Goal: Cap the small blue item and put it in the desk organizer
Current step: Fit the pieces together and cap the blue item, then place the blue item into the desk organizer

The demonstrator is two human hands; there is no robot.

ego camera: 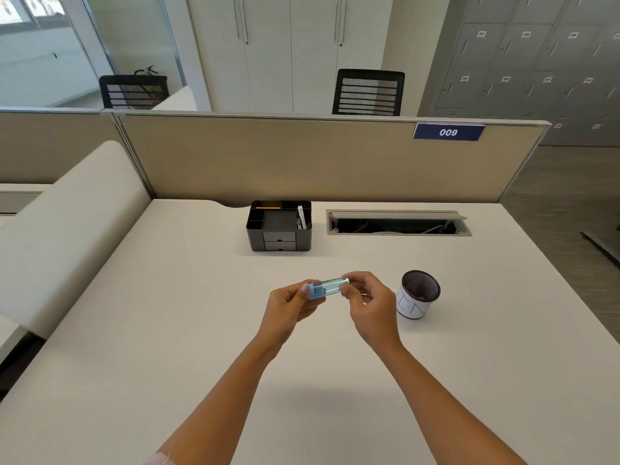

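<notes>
left hand [288, 305], right hand [367, 302] both gripping blue item [327, 287] | mid-desk [167, 313]

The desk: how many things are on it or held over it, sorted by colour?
Black: 1, the desk organizer
Black mesh with a white band: 1, the pen cup
Blue: 1, the small blue item, held between left hand and right hand
Total: 3

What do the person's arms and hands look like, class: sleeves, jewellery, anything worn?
Both forearms are bare. The left hand and right hand show no rings, watch or gloves. A light pink sleeve edge shows on the left arm at the bottom of the frame. The left thumbnail looks pale.
</notes>
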